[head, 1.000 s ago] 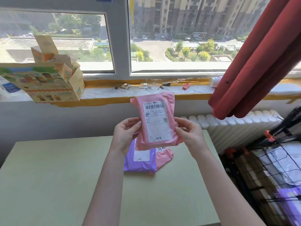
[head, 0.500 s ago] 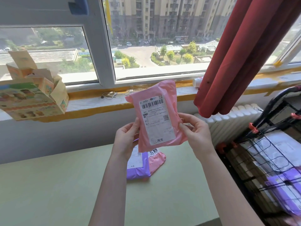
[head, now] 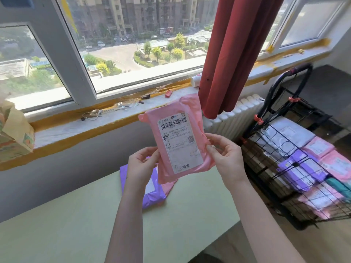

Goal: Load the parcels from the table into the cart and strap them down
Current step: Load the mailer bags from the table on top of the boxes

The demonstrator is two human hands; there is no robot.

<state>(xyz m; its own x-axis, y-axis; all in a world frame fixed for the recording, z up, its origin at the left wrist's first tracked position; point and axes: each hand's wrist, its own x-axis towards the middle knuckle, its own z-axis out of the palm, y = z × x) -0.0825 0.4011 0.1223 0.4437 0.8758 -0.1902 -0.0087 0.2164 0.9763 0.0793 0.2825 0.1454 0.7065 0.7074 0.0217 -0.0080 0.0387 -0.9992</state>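
Bright daylight through wide white-framed window (head: 133, 54); sunlit street outside slightly hazy. Wide-angle bowing at frame edges. Black wire cart (head: 296, 168) at right motion-blurred, edges soft.

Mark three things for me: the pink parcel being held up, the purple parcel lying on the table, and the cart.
pink parcel (head: 180, 145), head view, on its white shipping label.
purple parcel (head: 154, 199), head view, on its bare purple lower corner.
cart (head: 268, 99), head view, on the black handle tube.
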